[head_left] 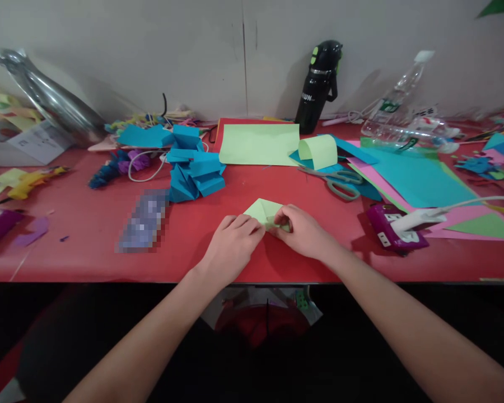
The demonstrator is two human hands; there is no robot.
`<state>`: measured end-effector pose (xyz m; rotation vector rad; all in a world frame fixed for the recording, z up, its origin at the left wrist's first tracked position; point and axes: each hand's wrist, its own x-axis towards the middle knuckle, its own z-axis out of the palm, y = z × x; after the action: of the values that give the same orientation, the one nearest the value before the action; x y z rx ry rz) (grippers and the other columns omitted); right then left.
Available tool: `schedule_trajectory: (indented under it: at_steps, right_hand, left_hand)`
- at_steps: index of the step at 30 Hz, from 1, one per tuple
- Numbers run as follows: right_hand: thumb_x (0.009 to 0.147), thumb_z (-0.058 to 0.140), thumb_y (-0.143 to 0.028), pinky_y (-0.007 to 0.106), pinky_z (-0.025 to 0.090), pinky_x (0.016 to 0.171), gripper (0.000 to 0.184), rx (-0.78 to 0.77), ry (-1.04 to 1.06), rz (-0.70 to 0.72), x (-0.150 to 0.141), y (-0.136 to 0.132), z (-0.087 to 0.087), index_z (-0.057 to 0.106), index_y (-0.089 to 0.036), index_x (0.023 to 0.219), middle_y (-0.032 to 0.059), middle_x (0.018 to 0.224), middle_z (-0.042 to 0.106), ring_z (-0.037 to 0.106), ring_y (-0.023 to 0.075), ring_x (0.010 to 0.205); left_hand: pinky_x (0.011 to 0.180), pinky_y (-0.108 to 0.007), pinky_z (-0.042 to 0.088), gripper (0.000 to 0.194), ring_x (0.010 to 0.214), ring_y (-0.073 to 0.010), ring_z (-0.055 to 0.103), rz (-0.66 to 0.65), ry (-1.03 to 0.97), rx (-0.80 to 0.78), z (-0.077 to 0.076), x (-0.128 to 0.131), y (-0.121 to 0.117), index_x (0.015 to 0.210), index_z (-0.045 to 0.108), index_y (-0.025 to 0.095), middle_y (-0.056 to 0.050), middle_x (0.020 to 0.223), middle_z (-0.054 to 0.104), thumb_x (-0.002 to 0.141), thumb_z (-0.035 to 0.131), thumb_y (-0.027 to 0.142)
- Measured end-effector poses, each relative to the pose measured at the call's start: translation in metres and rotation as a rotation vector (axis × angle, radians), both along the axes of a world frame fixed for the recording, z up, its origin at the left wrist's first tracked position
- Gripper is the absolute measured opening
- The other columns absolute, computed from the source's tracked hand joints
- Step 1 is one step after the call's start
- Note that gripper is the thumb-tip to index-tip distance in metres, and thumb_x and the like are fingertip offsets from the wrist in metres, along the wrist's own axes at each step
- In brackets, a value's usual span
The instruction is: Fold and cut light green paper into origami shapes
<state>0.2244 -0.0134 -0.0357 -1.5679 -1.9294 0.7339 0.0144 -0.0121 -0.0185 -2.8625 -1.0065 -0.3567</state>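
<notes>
Near the front of the red table lies a small folded piece of light green paper (260,209), its peaked top pointing away from me. My left hand (236,242) has its fingers closed together over the paper's near left edge. On the other side, my right hand (299,230) pinches the near right edge between thumb and curled fingers. Both sets of fingertips almost meet at the paper's lower middle and cover its near edge. Creases run down from the peak.
Blue folded paper (196,170) and a blurred-out flat object (145,221) lie to the left. Grey-handled scissors (343,189) are beyond my right hand. A purple power socket (392,228) with a white plug stands right. Light green sheets (260,144) and a black bottle (318,89) are behind.
</notes>
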Motion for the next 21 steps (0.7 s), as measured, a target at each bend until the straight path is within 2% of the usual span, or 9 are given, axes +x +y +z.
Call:
schedule_trajectory:
  at_steps: [7,10,14,18,21]
  right_hand:
    - [0.09,0.064,-0.034,0.031,0.041,0.065,0.018,0.068,-0.088,-0.043,-0.005,0.0,-0.003,0.053,-0.022,0.084,0.0023,0.087,0.059,0.056,0.0179,0.077]
    - [0.089,0.066,-0.031,0.03,0.042,0.065,0.015,0.039,-0.054,-0.005,-0.003,0.0,-0.003,0.054,-0.022,0.088,0.0025,0.088,0.058,0.055,0.0174,0.077]
    - [0.09,0.065,-0.032,0.03,0.042,0.064,0.016,-0.022,-0.007,0.044,0.003,0.0,0.001,0.055,-0.022,0.096,0.004,0.093,0.059,0.054,0.0167,0.075]
    - [0.091,0.063,-0.03,0.03,0.043,0.067,0.014,-0.03,-0.006,0.097,0.005,0.0,0.003,0.056,-0.022,0.1,0.0053,0.098,0.06,0.054,0.0169,0.078]
    - [0.091,0.061,-0.029,0.03,0.044,0.068,0.014,-0.051,0.011,0.117,0.006,-0.001,0.004,0.058,-0.021,0.102,0.0057,0.099,0.06,0.055,0.0173,0.08]
  left_hand:
    - [0.087,-0.04,0.05,0.05,0.097,-0.0255,0.061,0.06,0.092,-0.162,0.007,0.003,-0.009,0.121,0.063,0.012,-0.01,0.109,0.065,0.08,0.04,-0.006]
    - [0.093,-0.042,0.051,0.057,0.103,-0.0278,0.06,0.076,0.101,-0.171,0.008,0.004,-0.015,0.129,0.058,0.01,-0.014,0.117,0.062,0.077,0.039,-0.006]
    - [0.094,-0.044,0.052,0.061,0.108,-0.03,0.059,0.065,0.132,-0.162,0.01,0.003,-0.019,0.138,0.052,0.012,-0.017,0.126,0.058,0.08,0.039,-0.003]
    - [0.106,-0.047,0.046,0.062,0.115,-0.0294,0.059,0.028,0.134,-0.173,0.013,-0.001,-0.017,0.14,0.052,0.012,-0.017,0.131,0.056,0.08,0.04,-0.002]
    - [0.112,-0.049,0.039,0.058,0.117,-0.0283,0.059,0.036,0.124,-0.215,0.015,-0.003,-0.015,0.141,0.052,0.016,-0.016,0.134,0.056,0.086,0.042,0.002]
